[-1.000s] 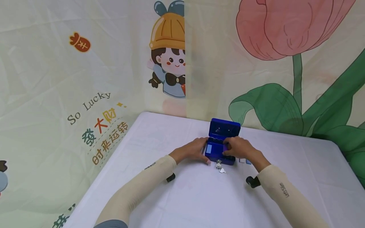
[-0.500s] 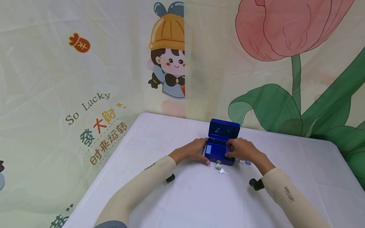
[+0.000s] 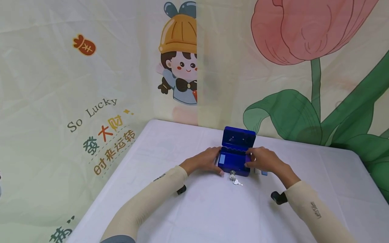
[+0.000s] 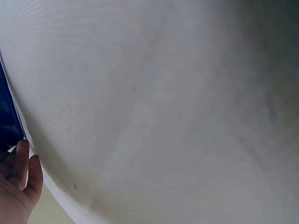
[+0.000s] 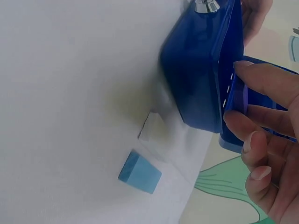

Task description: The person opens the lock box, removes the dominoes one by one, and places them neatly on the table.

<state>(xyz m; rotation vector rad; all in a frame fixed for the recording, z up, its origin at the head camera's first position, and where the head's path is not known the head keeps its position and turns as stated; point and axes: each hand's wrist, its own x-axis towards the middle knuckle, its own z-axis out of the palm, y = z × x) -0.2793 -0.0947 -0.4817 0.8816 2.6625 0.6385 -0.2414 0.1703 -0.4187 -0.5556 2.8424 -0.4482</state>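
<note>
A blue cash box (image 3: 234,172) stands on the white table with its lid (image 3: 239,137) raised. My left hand (image 3: 206,158) holds the box's left side, thumb by the front corner and fingers toward the back. Only a few of its fingers show in the left wrist view. My right hand (image 3: 264,160) reaches over the right wall and pinches a small purple block (image 5: 240,95) between thumb and fingertips, just inside that wall. A pale blue piece (image 3: 222,159) lies inside the box at the left.
Keys (image 3: 236,182) hang from the lock (image 5: 206,5) on the box's front. A light blue block (image 5: 140,172) and a white block (image 5: 153,126) lie on the table right of the box. A printed cloth (image 3: 218,67) hangs behind the table.
My right hand has moved to the right across the box interior, bringing the purple block to the right wall. The left hand and the box have stayed in place.
</note>
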